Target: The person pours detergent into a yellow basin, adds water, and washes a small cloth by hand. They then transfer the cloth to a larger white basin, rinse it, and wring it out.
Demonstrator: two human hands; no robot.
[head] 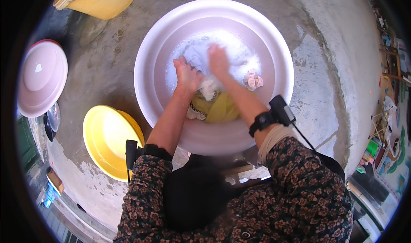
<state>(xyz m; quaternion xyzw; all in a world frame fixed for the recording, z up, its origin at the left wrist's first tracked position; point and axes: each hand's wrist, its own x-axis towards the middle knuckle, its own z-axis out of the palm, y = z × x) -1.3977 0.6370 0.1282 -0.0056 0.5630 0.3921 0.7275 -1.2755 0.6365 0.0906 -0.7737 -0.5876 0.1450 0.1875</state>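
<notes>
A large pale basin [146, 59] in front of me holds soapy water with suds. My left hand [188, 74] is at the left edge of a wet pale blue cloth [196, 55], its fingers bent against the fabric. Over the same cloth is my right hand [219, 59], blurred by motion, so its grip is unclear. Below my hands lie a white cloth [208, 88] and an olive-yellow cloth [221, 108] with a dark-patterned trim. A light pink scrunched fabric piece [254, 80] rests at the right of the suds.
A yellow basin [106, 140] stands on the concrete floor [96, 69] at lower left. Farther left is a pink basin [43, 79]. A yellow bucket [102, 2] lies at the upper left. Assorted household items, including a green container [372, 148], line the right edge.
</notes>
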